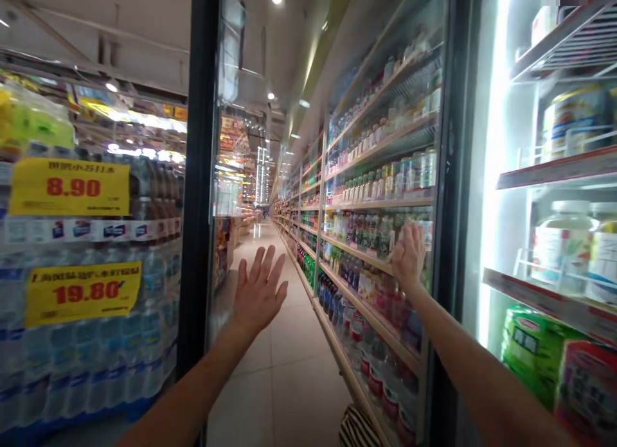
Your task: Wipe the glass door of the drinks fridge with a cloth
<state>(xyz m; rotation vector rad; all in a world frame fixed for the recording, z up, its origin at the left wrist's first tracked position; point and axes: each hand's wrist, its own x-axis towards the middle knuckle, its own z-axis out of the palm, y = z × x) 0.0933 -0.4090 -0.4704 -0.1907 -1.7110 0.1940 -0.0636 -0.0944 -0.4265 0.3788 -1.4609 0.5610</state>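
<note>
A black-framed glass door [294,344] stands in front of me. My left hand [259,291] is raised in front of its glass, palm away, fingers spread and nothing held. Farther right, my right hand [409,257] is also up at the glass near the door's right frame bar [450,228]. Its fingers point upward and look slightly blurred, with no object visible in it. Both hands look laid flat against the pane, though exact contact is hard to see. Rows of bottled drinks [371,232] on long shelves show in the glass behind the right hand.
On the right is a lit cooler with wire shelves [549,171], white-capped bottles [563,241] and a green pack [530,338]. Stacked water bottles [91,363] with yellow price signs [70,187] stand at left. A striped black-and-white item [357,428] shows at the bottom.
</note>
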